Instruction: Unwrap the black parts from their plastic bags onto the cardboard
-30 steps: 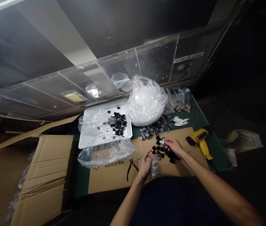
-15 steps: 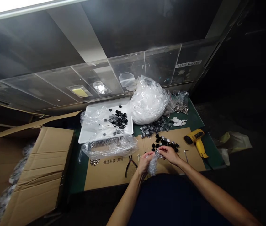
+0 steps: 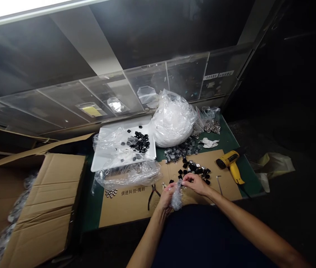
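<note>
In a dim room, a green table point(image 3: 227, 139) carries one flat cardboard sheet point(image 3: 124, 212); one carton point(image 3: 43, 193) at left; far, one white tray point(image 3: 98, 162), one bulging bag point(image 3: 173, 123); right, one yellow heat gun point(image 3: 233, 165); near, two hands: left hand point(image 3: 166, 198) holding clear plastic wrap point(image 3: 177, 199), right hand point(image 3: 197, 184) fingertips at its top (gripping or not, I cannot tell)

Glare burns out the white light panel point(image 3: 35, 10) above me on the left, while everything to my right sinks into near-black. Highlights glint off the bulging plastic bag point(image 3: 171, 121); the crinkled plastic point(image 3: 177, 199) in my left hand point(image 3: 166, 197) looks soft, its fine detail lost.
</note>
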### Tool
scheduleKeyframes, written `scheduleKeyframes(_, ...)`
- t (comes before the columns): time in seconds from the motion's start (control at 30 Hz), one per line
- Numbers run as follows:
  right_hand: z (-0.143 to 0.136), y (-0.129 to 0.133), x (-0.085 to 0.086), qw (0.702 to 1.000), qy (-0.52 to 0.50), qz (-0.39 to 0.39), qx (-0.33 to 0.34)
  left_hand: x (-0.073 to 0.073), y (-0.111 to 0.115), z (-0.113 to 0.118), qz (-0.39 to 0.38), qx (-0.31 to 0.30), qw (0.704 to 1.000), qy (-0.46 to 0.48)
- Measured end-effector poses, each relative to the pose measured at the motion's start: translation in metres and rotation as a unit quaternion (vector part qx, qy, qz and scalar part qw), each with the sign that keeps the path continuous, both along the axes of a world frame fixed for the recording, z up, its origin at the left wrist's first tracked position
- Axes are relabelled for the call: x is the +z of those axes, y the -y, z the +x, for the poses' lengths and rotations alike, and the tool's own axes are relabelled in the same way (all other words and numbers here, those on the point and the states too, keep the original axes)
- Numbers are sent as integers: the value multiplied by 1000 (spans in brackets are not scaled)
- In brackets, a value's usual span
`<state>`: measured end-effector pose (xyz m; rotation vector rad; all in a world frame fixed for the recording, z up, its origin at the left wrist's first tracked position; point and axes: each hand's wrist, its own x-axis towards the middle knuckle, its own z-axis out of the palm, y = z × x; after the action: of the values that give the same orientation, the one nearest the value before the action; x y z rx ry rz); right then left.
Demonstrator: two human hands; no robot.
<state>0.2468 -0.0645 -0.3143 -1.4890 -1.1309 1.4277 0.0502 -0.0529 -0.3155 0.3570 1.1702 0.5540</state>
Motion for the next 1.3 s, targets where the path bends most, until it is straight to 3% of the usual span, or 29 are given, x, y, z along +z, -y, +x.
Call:
scheduleKeyframes(0.17, 10, 1, -27, 980, -94, -132, -118, -4, 1, -1, -3, -25, 1000, -6)
scheduleKeyframes(0.33, 10, 7, -40, 965, -139, -161, -154, -7, 0, -1, -1, -23, 1000, -7)
scheduleKeyframes(0.5, 5, 12, -53, 936, -93, -233, -249, -14, -2, 4, -2, -52, 998, -36)
scheduleKeyframes(0.73, 19, 22, -64, 937, -74, -266, -212, -27, -12, 33, -48, -4, 998, -42)
scheduleKeyframes(0.97, 21, 13, -72, 946, -31, -273, -175, -15, -20, 30, -80, -53, 995, 15)
scheduleKeyframes(1.13, 50, -17, -82, 950, 80, -240, -183, -18, -16, 13, -92, -35, 994, -49)
scheduleKeyframes(1.3, 95, -90, -85, 931, 216, -185, -228, -24, -7, 2, -52, 26, 994, -95)
